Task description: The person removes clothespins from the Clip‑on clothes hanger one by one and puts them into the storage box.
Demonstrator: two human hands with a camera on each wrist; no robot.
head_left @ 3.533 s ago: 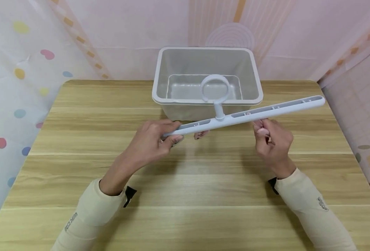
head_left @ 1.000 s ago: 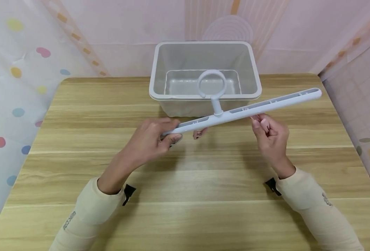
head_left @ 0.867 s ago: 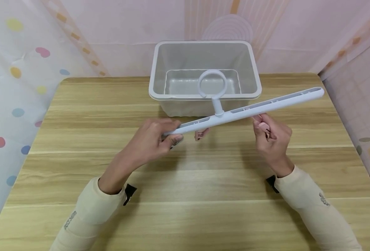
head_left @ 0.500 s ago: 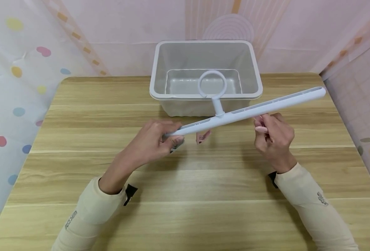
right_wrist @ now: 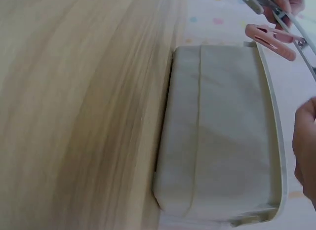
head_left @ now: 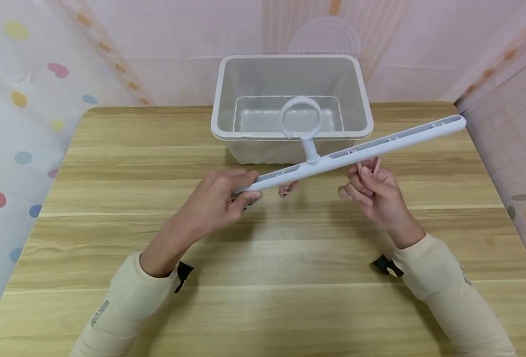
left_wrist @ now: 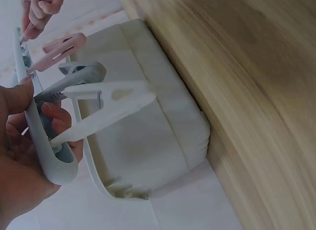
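Note:
My left hand (head_left: 218, 198) grips the left end of a pale blue-grey clip hanger (head_left: 318, 167), its ring hook upward and its right end tilted higher. In the left wrist view, a white clothespin (left_wrist: 108, 115), a grey-blue clothespin (left_wrist: 81, 78) and a pink clothespin (left_wrist: 70, 44) stick out from the underside of the bar near that hand. Under the bar's right half, my right hand (head_left: 383, 198) pinches another pink clothespin (head_left: 376, 165) with thumb and fingers. That clothespin's upper end is hidden by the bar.
A light grey plastic bin (head_left: 290, 151) stands at the back of the wooden table (head_left: 272, 307), just behind the hanger; its inside looks bare. Patterned sheets (head_left: 173, 54) hang close behind and on both sides. Dark wrist-camera mounts show under both sleeves.
My right hand has turned, with its fingers now folded to the left and the pink clothespin standing more upright in the pinch. The hanger's right end has risen slightly. My left hand keeps its grip.

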